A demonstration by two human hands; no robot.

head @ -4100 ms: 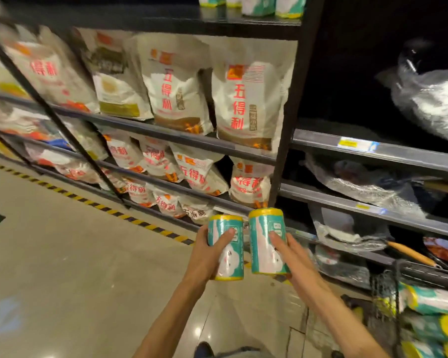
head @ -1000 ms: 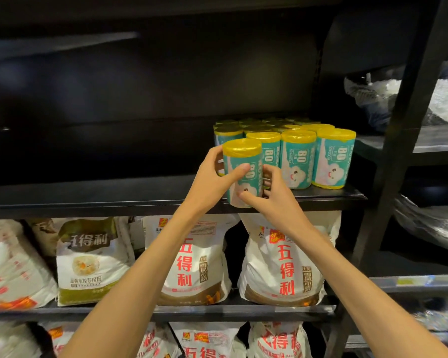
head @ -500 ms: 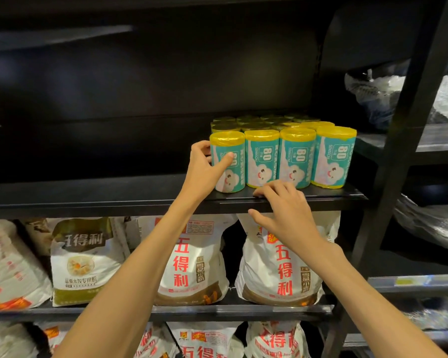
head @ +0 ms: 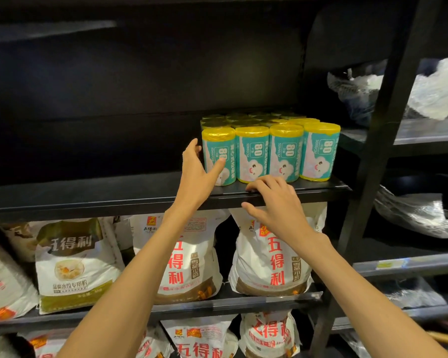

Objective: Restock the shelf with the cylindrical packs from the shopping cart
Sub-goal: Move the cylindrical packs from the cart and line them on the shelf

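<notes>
My left hand (head: 195, 174) touches the leftmost pack (head: 219, 156) at frame centre with straight fingers; my right hand (head: 277, 205) rests loosely curled on the shelf (head: 88, 197) edge, holding nothing.

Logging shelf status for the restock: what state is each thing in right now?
Front-row packs: four upright, side by side at the shelf edge.
Leftmost pack: upright, left hand's thumb on it.
Left hand: open.
Right hand: empty, fingertips on the shelf edge.
Flour bags: standing below.
</notes>
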